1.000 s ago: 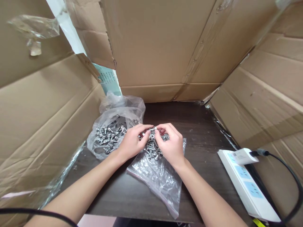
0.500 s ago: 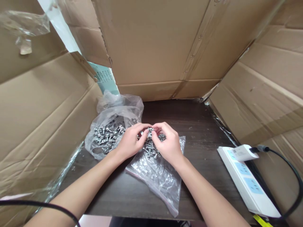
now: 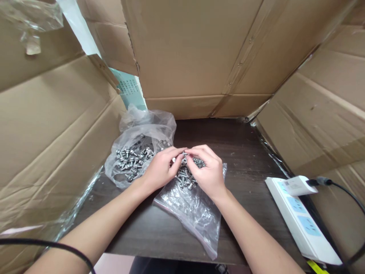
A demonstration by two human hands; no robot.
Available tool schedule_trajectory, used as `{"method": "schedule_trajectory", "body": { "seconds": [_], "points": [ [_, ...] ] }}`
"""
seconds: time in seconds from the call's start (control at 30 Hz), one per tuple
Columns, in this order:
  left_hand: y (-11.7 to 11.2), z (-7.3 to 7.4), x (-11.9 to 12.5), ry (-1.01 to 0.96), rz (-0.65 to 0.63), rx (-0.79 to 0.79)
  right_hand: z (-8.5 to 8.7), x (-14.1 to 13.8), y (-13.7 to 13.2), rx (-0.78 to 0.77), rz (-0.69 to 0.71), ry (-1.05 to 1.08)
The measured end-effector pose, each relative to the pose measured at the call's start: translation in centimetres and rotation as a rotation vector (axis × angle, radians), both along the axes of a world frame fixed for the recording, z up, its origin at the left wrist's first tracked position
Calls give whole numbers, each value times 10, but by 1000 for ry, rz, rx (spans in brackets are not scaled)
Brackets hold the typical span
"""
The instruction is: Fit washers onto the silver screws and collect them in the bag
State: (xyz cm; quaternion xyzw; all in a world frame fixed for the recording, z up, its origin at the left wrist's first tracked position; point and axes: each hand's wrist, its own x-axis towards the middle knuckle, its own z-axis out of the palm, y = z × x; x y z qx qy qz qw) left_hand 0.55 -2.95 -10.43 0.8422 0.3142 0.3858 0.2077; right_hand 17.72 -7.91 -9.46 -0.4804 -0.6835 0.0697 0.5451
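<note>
A small silvery bolt (image 3: 185, 153) is pinched between the fingertips of both hands, which meet above a clear flat plastic bag (image 3: 196, 217). My left hand (image 3: 161, 167) grips it from the left with thumb and fingers closed. From the right, my right hand (image 3: 208, 167) pinches the same bolt at thumb and forefinger. Another bit of bright metal (image 3: 173, 160) shows by my left fingers, too small to make out. Below the hands a pile of loose bolts (image 3: 184, 179) lies on the flat bag, partly covered by the fingers.
Left of my hands an open, crumpled plastic bag (image 3: 159, 131) holds many bolts (image 3: 131, 161). A white power strip (image 3: 308, 224) with a plugged-in adapter (image 3: 299, 185) lies at right. Cardboard walls (image 3: 194, 57) surround the dark table (image 3: 245, 152). A black cable (image 3: 57, 245) crosses my left forearm.
The view has shifted slightly, so everything sits a little further right. Both hands stay together over the pile, and the fingers have moved slightly around the bolt.
</note>
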Motion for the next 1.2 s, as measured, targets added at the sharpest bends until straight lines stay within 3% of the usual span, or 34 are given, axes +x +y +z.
{"method": "schedule_trajectory", "body": {
  "seconds": [0.2, 0.5, 0.7, 0.97, 1.2],
  "points": [
    [0, -1, 1, 6, 27, -8, -5, 2, 3, 3, 6, -2],
    [0, 2, -1, 1, -30, -86, -3, 2, 3, -36, 45, 31],
    [1, 2, -2, -48, -72, -64, -1, 8, 4, -134, 94, 51],
    [3, -4, -1, -28, -76, -94, 3, 6, 2, -132, 84, 0],
    [1, -6, 0, -41, -106, -22, -2, 7, 4, -159, 148, 52]
  ]
}}
